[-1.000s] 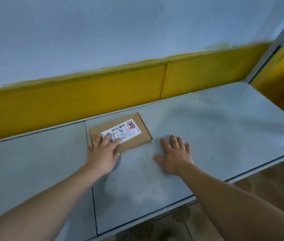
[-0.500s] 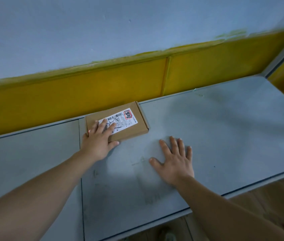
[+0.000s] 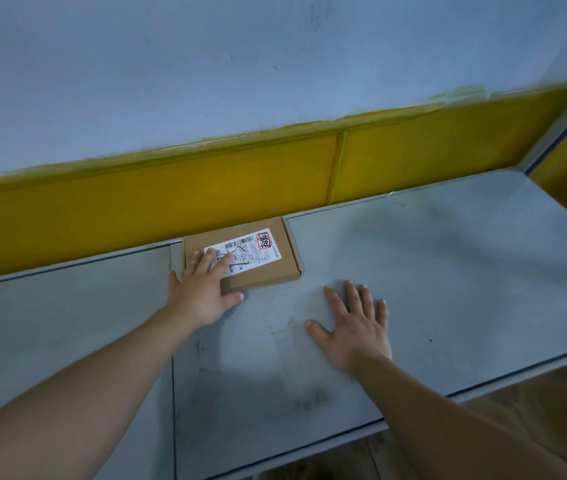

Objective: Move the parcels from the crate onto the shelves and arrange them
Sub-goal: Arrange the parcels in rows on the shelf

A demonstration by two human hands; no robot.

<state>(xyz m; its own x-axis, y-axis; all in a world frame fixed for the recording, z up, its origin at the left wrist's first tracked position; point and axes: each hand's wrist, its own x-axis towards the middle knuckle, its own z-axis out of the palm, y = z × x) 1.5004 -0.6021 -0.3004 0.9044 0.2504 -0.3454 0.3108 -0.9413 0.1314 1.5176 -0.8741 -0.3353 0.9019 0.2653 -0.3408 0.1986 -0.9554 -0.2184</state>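
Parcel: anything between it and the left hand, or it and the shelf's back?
Nothing visible. The left hand lies flat on the parcel, whose far edge sits at the back of the shelf by the yellow wall. The right hand rests apart on the shelf.

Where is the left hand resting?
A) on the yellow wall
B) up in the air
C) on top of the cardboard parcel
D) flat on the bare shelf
C: the left hand lies with straight fingers on the cardboard parcel, partly covering its white shipping label; it is the right hand that lies flat on the grey shelf.
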